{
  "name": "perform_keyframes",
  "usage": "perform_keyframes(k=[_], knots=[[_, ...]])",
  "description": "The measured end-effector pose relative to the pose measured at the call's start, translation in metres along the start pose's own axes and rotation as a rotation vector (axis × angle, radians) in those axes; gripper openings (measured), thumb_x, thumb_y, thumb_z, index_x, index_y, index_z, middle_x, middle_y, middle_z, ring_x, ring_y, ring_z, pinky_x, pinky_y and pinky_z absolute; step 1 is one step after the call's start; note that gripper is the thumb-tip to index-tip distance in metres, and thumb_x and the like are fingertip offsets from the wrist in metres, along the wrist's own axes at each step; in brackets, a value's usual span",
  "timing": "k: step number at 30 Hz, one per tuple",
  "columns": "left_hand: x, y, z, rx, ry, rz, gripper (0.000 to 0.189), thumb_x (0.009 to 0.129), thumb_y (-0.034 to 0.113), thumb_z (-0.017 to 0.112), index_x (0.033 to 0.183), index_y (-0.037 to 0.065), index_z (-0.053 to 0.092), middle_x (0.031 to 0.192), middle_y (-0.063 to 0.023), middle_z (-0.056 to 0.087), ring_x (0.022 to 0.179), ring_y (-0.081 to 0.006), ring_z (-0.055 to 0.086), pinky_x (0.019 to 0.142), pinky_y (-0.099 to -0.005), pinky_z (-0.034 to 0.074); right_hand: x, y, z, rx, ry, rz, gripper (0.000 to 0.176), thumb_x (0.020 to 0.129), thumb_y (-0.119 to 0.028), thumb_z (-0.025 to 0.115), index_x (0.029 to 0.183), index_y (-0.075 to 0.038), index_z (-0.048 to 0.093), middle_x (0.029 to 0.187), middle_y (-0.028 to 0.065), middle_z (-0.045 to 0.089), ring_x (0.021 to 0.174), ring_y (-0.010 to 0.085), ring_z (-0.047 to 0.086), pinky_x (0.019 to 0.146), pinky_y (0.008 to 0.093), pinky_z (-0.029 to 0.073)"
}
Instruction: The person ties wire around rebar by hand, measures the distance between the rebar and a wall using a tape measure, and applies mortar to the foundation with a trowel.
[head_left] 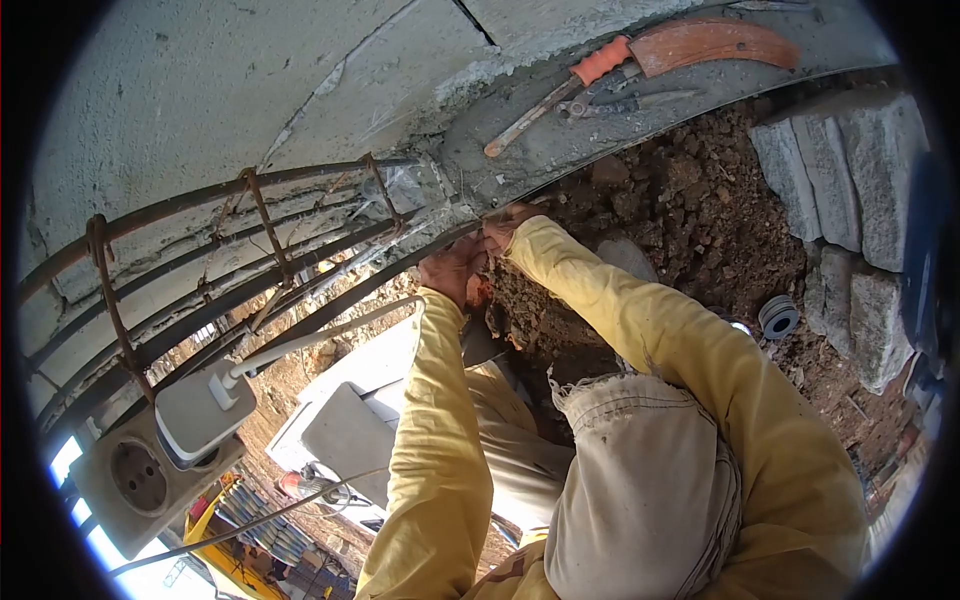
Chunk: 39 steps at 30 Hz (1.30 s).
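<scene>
At the lower edge of a concrete beam (520, 160), my two hands work close together, almost touching. My left hand (452, 270) is closed, its fingers bent up against the edge near the end of the rusty rebar (330, 245). My right hand (507, 228) is beside it, fingers also closed at the edge. Whatever they hold is hidden by the fingers and the beam's rim. A small orange-red patch (478, 290) shows just below the left hand. Both arms wear yellow sleeves. A white cable (335, 322) ends near my left wrist.
On the beam lie a rusty curved blade (715, 45), an orange-handled tool (600, 62) and pincers (580, 105). A white plug (205, 405) sits in a socket block (140, 475) at left. Stone blocks (850, 190) and a grey ring (778, 316) are right. Loose soil (690, 190) lies below the beam.
</scene>
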<state>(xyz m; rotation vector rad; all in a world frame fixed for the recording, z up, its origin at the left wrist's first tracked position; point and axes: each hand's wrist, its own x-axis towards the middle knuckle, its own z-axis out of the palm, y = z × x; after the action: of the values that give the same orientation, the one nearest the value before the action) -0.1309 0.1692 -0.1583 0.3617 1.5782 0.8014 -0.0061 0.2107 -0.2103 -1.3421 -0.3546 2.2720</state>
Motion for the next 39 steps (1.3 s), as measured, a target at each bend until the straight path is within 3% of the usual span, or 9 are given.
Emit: perform_keyframes(k=[3, 9, 12, 15, 19, 23, 27, 33, 39], knots=[[0.005, -0.005, -0.002, 0.025, 0.005, 0.018, 0.026, 0.083, 0.021, 0.063, 0.1, 0.001, 0.06, 0.091, -0.0069, 0.064, 0.081, -0.0139, 0.062, 0.068, -0.0233, 0.05, 0.005, -0.001, -0.005, 0.062, -0.097, 0.084, 0.017, 0.082, -0.005, 0.054, 0.097, 0.002, 0.052, 0.084, 0.0149, 0.064, 0.067, 0.0221, 0.062, 0.054, 0.0303, 0.048], [0.001, 0.001, 0.005, 0.099, 0.101, 0.034, 0.022, 0.082, 0.016, 0.063, 0.097, 0.0, 0.059, 0.089, -0.008, 0.063, 0.074, -0.0139, 0.06, 0.064, -0.0239, 0.051, 0.014, 0.008, 0.004, -0.616, 0.249, 0.022, 0.019, 0.081, -0.018, 0.055, 0.09, -0.001, 0.056, 0.077, 0.0097, 0.063, 0.062, 0.0203, 0.06, 0.052, 0.0328, 0.046], [-0.004, 0.004, 0.012, 0.164, 0.164, 0.062, 0.02, 0.082, 0.015, 0.062, 0.097, 0.0, 0.059, 0.089, -0.0091, 0.062, 0.073, -0.0147, 0.06, 0.061, -0.0247, 0.051, 0.031, 0.023, -0.001, -0.89, 0.182, -0.137, 0.022, 0.079, -0.025, 0.057, 0.081, -0.002, 0.058, 0.072, 0.0059, 0.061, 0.06, 0.0179, 0.058, 0.053, 0.0334, 0.044], [-0.004, -0.001, 0.014, 0.266, 0.211, 0.163, 0.019, 0.083, 0.015, 0.061, 0.095, 0.0, 0.06, 0.085, -0.0092, 0.063, 0.072, -0.0153, 0.06, 0.06, -0.0251, 0.05, 0.078, 0.077, -0.023, -0.747, 0.276, -0.342, 0.018, 0.082, -0.018, 0.053, 0.074, -0.003, 0.058, 0.068, 0.0053, 0.059, 0.06, 0.0174, 0.056, 0.052, 0.0343, 0.043], [0.008, -0.021, 0.005, 0.01, 0.127, 0.139, 0.015, 0.084, 0.016, 0.06, 0.087, 0.001, 0.063, 0.079, -0.0059, 0.063, 0.068, -0.0115, 0.058, 0.06, -0.022, 0.048, 0.036, 0.057, -0.008, -0.219, 0.097, -0.269, 0.011, 0.087, -0.008, 0.047, 0.093, -0.002, 0.055, 0.08, 0.0083, 0.061, 0.068, 0.0174, 0.059, 0.053, 0.0319, 0.047], [0.005, -0.022, 0.0, -0.133, 0.053, 0.046, 0.016, 0.084, 0.016, 0.061, 0.089, 0.0, 0.061, 0.085, -0.0064, 0.064, 0.076, -0.0125, 0.06, 0.069, -0.0226, 0.051, 0.01, 0.038, 0.002, -0.252, 0.137, -0.272, 0.018, 0.086, -0.01, 0.051, 0.101, -0.001, 0.051, 0.085, 0.009, 0.062, 0.072, 0.0184, 0.061, 0.058, 0.031, 0.05], [0.002, -0.011, 0.005, -0.12, 0.067, -0.01, 0.017, 0.083, 0.016, 0.062, 0.088, 0.0, 0.061, 0.087, -0.0055, 0.063, 0.078, -0.0117, 0.059, 0.071, -0.0236, 0.05, 0.026, 0.047, 0.0, -0.274, 0.183, -0.408, 0.01, 0.077, -0.009, 0.053, 0.079, -0.001, 0.057, 0.072, 0.0079, 0.062, 0.063, 0.0151, 0.058, 0.058, 0.0286, 0.047], [0.009, -0.009, -0.002, -0.117, 0.054, -0.051, 0.019, 0.08, 0.01, 0.064, 0.096, 0.001, 0.061, 0.094, -0.0084, 0.061, 0.083, -0.014, 0.058, 0.069, -0.0255, 0.052, 0.008, 0.014, 0.002, -0.452, 0.058, -0.248, 0.014, 0.076, -0.008, 0.054, 0.085, 0.002, 0.058, 0.07, 0.0069, 0.059, 0.058, 0.0131, 0.054, 0.051, 0.0278, 0.044], [0.006, -0.002, -0.001, 0.138, 0.018, 0.153, 0.022, 0.08, 0.012, 0.064, 0.096, -0.001, 0.061, 0.093, -0.0098, 0.063, 0.078, -0.0154, 0.061, 0.07, -0.0245, 0.052, 0.07, 0.068, -0.022, -0.307, 0.004, -0.211, 0.011, 0.078, -0.002, 0.053, 0.087, 0.001, 0.057, 0.07, 0.0066, 0.059, 0.058, 0.0125, 0.053, 0.051, 0.0259, 0.044]])
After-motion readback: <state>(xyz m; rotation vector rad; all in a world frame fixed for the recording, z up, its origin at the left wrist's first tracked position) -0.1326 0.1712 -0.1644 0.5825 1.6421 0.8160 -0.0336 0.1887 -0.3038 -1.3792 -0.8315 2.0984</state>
